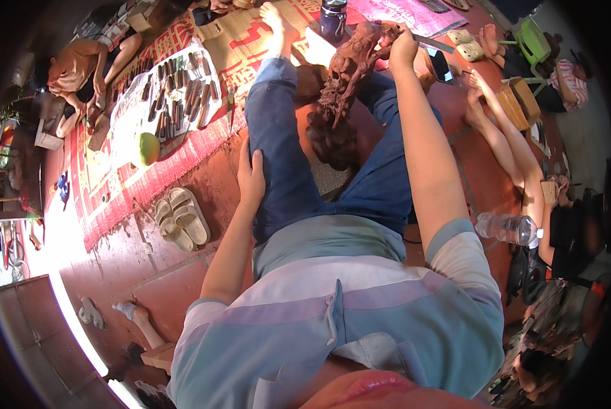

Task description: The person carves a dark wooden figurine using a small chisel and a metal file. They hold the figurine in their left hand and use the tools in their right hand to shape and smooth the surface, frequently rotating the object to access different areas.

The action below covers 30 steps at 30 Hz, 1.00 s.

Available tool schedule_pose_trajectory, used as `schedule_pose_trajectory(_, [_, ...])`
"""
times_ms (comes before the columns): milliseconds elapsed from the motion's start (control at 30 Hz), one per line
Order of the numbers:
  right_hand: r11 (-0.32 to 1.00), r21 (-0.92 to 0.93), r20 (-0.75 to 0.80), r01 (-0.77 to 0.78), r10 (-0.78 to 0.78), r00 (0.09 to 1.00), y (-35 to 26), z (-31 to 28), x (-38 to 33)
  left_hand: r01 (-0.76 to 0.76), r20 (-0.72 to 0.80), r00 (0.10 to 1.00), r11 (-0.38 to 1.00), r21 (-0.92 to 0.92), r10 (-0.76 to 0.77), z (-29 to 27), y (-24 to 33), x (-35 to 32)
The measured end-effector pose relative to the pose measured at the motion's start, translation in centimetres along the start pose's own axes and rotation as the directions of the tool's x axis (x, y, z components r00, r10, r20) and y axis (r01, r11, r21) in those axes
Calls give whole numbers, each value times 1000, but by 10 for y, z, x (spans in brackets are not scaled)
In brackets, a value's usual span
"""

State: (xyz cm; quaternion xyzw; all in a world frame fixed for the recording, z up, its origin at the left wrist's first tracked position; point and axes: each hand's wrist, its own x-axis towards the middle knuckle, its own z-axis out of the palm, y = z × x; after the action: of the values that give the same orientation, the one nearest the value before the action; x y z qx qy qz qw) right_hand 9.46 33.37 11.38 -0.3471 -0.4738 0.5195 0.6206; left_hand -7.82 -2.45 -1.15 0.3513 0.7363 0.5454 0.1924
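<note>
- My right hand (402, 46) is up on the top end of the wood carving (349, 75), fingers curled around it, with a thin metal tool (433, 43) sticking out past my knuckles.
- The carving itself is a dark reddish, knobbly piece lying along my lap between my legs, on my blue jeans (285, 157).
- My left hand (251, 178) lies open and flat against my left thigh, gripping nothing.
- Over on the red patterned mat (114, 191) sits a row of chisels (176, 95), a green round fruit (146, 148) by its near edge.
- A pair of beige sandals (181, 219) is on the floor just off the mat.
</note>
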Motion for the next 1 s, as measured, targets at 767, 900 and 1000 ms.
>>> schedule_pose_trajectory(767, [999, 41, 114, -2, -3, 994, -14, 2, -36, -289, 72, 956, 956, 43, 285, 15, 54, 77])
schedule_pose_trajectory(900, [999, 49, 69, -20, 16, 997, -22, 17, -50, 216, -46, 976, 971, 102, -212, 77, -33, 164])
schedule_pose_trajectory(1000, [998, 56, 148, -30, 22, 989, -28, 8, -57, 466, -245, 853, 884, -41, -461, 93, -96, 198])
